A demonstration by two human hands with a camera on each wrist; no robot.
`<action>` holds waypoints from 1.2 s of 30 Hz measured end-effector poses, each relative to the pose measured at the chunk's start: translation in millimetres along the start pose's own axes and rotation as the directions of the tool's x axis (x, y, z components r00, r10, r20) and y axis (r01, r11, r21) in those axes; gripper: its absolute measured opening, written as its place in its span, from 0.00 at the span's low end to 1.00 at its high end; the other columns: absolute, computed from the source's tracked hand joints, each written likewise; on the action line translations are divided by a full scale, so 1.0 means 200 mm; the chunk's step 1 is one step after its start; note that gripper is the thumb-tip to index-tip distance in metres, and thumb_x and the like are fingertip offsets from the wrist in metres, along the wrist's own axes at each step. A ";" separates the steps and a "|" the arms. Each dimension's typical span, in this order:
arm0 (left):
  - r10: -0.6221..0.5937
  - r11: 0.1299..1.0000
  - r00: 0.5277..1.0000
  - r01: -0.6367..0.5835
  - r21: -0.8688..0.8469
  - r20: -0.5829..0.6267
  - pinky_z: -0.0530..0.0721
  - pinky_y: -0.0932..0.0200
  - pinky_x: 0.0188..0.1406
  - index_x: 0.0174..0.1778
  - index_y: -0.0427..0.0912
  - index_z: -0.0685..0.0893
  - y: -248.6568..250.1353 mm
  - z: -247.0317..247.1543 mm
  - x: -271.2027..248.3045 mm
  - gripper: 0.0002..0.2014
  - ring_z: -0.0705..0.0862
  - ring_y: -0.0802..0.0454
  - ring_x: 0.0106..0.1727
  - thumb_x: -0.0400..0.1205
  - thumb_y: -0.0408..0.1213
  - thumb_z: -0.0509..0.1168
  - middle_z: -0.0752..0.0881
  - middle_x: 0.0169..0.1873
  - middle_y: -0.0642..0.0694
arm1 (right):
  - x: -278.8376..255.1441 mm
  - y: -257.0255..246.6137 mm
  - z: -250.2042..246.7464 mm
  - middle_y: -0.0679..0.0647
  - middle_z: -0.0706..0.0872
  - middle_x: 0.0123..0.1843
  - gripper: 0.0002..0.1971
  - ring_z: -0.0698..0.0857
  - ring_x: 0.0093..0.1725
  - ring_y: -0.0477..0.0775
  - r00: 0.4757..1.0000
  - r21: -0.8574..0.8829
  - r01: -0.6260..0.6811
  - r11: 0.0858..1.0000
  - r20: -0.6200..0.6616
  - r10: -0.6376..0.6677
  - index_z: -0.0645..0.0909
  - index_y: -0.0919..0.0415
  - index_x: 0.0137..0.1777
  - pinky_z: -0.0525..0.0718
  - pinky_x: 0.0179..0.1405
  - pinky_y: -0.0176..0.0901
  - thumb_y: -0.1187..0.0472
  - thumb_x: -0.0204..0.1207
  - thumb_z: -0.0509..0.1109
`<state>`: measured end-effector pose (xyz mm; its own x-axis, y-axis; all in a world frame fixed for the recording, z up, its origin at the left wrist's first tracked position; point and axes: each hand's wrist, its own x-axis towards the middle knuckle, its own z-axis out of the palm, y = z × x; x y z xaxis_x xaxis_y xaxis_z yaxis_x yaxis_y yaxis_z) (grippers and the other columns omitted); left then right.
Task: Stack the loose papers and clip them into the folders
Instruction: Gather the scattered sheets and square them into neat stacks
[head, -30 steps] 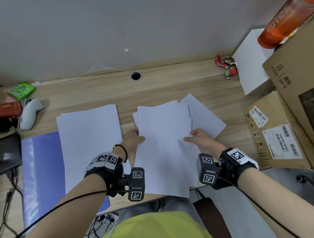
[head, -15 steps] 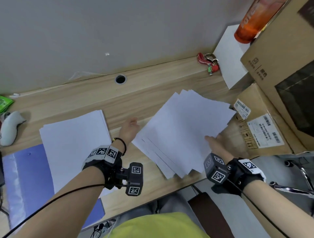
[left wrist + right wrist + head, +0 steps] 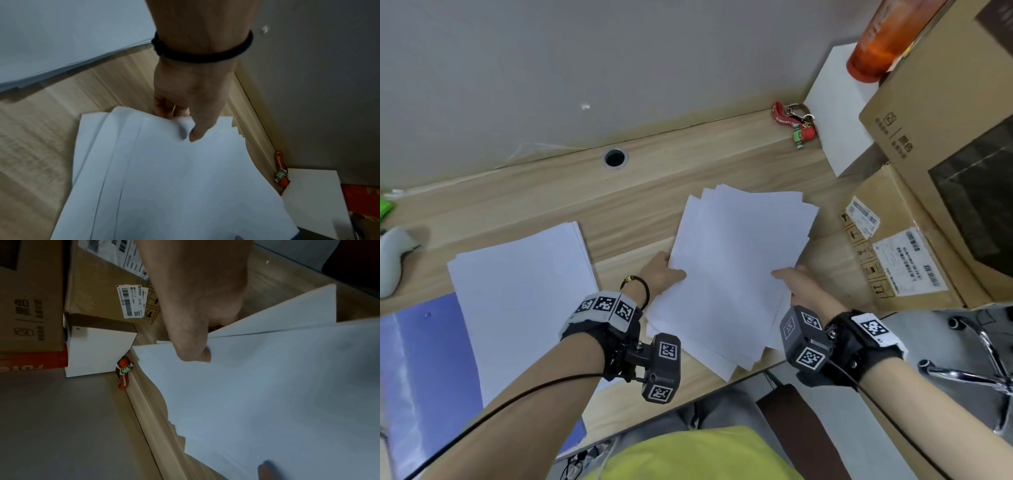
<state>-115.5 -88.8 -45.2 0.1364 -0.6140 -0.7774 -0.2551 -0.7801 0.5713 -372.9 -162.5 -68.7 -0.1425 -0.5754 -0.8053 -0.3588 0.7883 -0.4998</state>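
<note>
A fanned bundle of white sheets (image 3: 736, 260) is held over the wooden desk, tilted to the right. My left hand (image 3: 664, 274) pinches its left edge, thumb on top (image 3: 197, 131) and fingers underneath. My right hand (image 3: 796, 284) pinches the right edge the same way, thumb on the top sheet (image 3: 195, 353). A second, squared pile of white paper (image 3: 524, 287) lies at the left, partly on an open purple folder (image 3: 421, 377) at the desk's front left corner.
Stacked cardboard boxes (image 3: 914, 246) crowd the right side, with an orange bottle (image 3: 887, 37) and a white box (image 3: 839, 113) behind them. A red keychain (image 3: 796, 123) lies by the wall. A cable hole (image 3: 615, 157) sits mid-desk. A white mouse-like object (image 3: 393, 260) is at far left. A chair base (image 3: 976, 373) shows below right.
The bundle swung rightward and back to a more upright angle. My left hand, off the sheets half a second ago, now pinches their left edge again.
</note>
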 end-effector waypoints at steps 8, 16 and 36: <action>0.112 0.987 0.992 -0.118 -0.109 -0.055 0.83 0.46 0.62 0.66 0.44 0.81 -0.06 -0.03 -0.08 0.21 0.86 0.45 0.57 0.77 0.38 0.74 0.88 0.57 0.47 | -0.04 0.03 0.07 0.59 0.79 0.67 0.22 0.77 0.67 0.62 0.994 -0.009 -0.021 1.000 0.110 0.021 0.70 0.64 0.70 0.78 0.64 0.56 0.67 0.77 0.68; 0.279 0.922 0.953 -0.300 -0.247 -0.115 0.85 0.66 0.49 0.67 0.50 0.78 -0.06 -0.22 -0.31 0.20 0.86 0.60 0.55 0.79 0.40 0.72 0.87 0.57 0.57 | -0.11 -0.08 0.17 0.56 0.84 0.63 0.23 0.82 0.63 0.57 0.964 0.063 0.183 0.981 0.187 -0.192 0.76 0.61 0.67 0.79 0.57 0.47 0.66 0.72 0.74; 0.449 0.605 0.689 -0.703 -0.374 -0.569 0.89 0.56 0.49 0.57 0.40 0.85 0.04 -0.43 -0.71 0.20 0.91 0.51 0.49 0.70 0.34 0.79 0.92 0.50 0.47 | -0.98 -0.54 0.20 0.51 0.91 0.52 0.26 0.89 0.53 0.51 0.537 0.358 0.682 0.638 0.347 -0.769 0.84 0.61 0.58 0.86 0.57 0.46 0.58 0.58 0.81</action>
<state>-55.4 -18.4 91.9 0.5238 -0.8419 -0.1296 0.1073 -0.0857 0.9905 -268.8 -126.9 130.6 0.5198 -0.8395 -0.1585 0.0041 0.1879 -0.9822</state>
